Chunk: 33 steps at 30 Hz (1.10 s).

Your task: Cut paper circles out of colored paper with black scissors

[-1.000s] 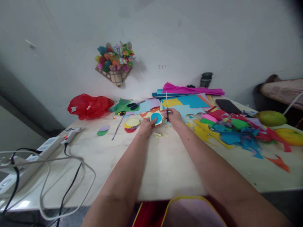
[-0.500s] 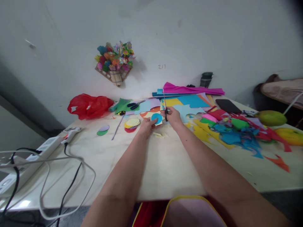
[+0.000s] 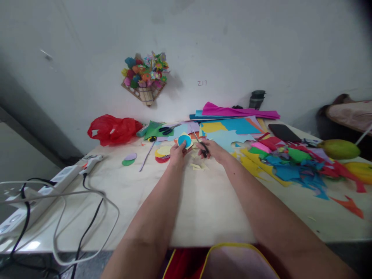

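Note:
My left hand point(image 3: 178, 152) pinches a blue paper circle point(image 3: 184, 141) laid on a pale yellow piece of paper point(image 3: 189, 146), its thumb on top. To the right, my right hand point(image 3: 209, 149) grips scissors point(image 3: 205, 148) with black handles, the blades pointing up and left beside the yellow paper. Whether the blades touch the paper I cannot tell. Small pale yellow scraps point(image 3: 197, 166) lie on the table below the hands. Left of my left hand is a stack of yellow, red and purple paper circles point(image 3: 162, 151), partly covered by the hand.
Coloured paper scraps point(image 3: 296, 166) are heaped at right, near a phone point(image 3: 284, 133) and green fruit point(image 3: 338, 149). Paper sheets point(image 3: 229, 135) lie behind the hands. A second pair of scissors point(image 3: 167, 130), a red plastic bag point(image 3: 113, 130) and a power strip point(image 3: 43, 193) with loose cables are at left.
My left hand has moved slightly left with the circle and yellow paper, turning them. The scissors in my right hand have swung from upright to tilting left, and now sit slightly lower.

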Motion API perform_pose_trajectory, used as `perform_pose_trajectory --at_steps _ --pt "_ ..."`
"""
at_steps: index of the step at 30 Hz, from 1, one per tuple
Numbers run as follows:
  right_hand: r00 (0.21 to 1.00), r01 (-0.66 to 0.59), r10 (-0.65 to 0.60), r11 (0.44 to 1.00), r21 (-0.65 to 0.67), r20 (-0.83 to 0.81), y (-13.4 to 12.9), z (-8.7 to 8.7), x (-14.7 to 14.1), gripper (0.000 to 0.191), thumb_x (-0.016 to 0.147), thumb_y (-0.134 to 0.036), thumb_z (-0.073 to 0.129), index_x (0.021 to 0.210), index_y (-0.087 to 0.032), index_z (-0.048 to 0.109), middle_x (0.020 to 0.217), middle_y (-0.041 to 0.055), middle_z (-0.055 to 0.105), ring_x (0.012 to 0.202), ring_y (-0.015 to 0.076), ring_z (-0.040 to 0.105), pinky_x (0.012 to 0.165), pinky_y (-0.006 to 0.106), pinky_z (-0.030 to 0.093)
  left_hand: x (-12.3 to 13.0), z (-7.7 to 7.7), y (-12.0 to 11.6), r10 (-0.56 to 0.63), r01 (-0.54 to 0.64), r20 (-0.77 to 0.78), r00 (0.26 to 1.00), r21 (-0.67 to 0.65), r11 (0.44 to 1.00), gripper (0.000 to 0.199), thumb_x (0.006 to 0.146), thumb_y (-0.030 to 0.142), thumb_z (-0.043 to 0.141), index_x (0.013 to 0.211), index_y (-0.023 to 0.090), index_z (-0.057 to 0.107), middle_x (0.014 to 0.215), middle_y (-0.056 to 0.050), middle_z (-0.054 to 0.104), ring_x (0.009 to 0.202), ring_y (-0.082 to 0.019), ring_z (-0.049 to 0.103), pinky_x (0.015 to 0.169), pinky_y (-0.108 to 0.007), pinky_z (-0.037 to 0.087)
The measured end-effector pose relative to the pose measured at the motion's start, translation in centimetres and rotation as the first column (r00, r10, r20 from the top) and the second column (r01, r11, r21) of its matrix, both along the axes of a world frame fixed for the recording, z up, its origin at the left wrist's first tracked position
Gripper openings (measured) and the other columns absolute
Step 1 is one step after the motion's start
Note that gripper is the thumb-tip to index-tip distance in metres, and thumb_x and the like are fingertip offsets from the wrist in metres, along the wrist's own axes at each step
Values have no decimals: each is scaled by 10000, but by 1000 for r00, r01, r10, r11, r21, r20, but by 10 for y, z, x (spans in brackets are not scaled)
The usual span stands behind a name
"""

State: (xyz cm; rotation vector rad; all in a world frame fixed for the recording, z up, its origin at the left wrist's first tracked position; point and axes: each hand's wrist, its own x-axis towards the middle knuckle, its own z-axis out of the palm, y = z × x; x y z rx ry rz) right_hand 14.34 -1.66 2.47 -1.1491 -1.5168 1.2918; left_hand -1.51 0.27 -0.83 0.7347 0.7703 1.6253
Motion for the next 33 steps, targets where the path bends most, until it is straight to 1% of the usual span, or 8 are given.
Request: perform_pose_trajectory --at_steps 6,13,17,22,26,29,31,33 --pt "992 -122 122 992 -24 14 -2 -2 1 239 850 -359 671 764 -151 591 601 25 666 427 88 571 338 169 297 1 2 -1 10 -10 56 998 7 1000 222 605 197 834 737 125 671 738 -47 702 697 -165 677 803 -369 571" --pt "995 -98 99 995 -11 2 -4 0 -2 259 843 -345 676 706 -151 575 554 4 624 402 77 543 336 168 295 1 5 -3 -17 19 87 996 -30 999 143 664 132 780 732 120 655 738 -55 691 784 -201 701 854 -403 560" --pt "999 -51 51 999 -8 -12 -4 1 -1 303 810 -386 716 685 -154 566 542 6 619 397 78 535 326 172 281 1 6 -4 -48 55 138 989 -48 997 86 715 102 720 758 127 650 762 -59 700 865 -211 704 881 -397 565" --pt "998 9 -8 1000 21 -59 0 -2 1 324 773 -422 743 707 -150 581 553 8 621 401 84 541 327 176 282 0 5 -4 -103 113 166 981 -54 992 48 764 101 653 806 121 663 786 -73 716 872 -207 709 895 -385 570" --pt "986 97 -94 995 15 -139 4 -3 -1 314 707 -378 803 785 -155 596 567 -6 631 414 82 553 345 172 292 1 6 -4 -125 139 145 981 -86 987 68 748 113 664 814 132 667 787 -71 726 813 -197 715 838 -348 586" --pt "961 184 -182 983 -10 -209 6 -2 -4 385 633 -318 859 854 -163 584 565 -16 641 422 87 561 360 168 300 1 6 -5 -129 141 119 984 -97 985 69 730 115 685 796 125 671 760 -64 720 718 -168 698 796 -327 588" --pt "951 212 -213 977 -30 -222 6 -1 -4 414 613 -306 871 867 -165 576 564 -14 647 422 91 563 361 170 299 2 6 -5 -132 139 82 988 -92 986 95 702 121 720 785 118 674 742 -59 712 680 -155 681 794 -333 585" --pt "953 214 -216 976 -33 -210 5 0 -4 397 626 -318 865 854 -163 579 560 -12 644 422 90 562 359 171 297 3 5 -5 -124 126 34 992 -77 989 150 657 141 770 770 118 675 736 -56 706 678 -156 673 801 -350 581"
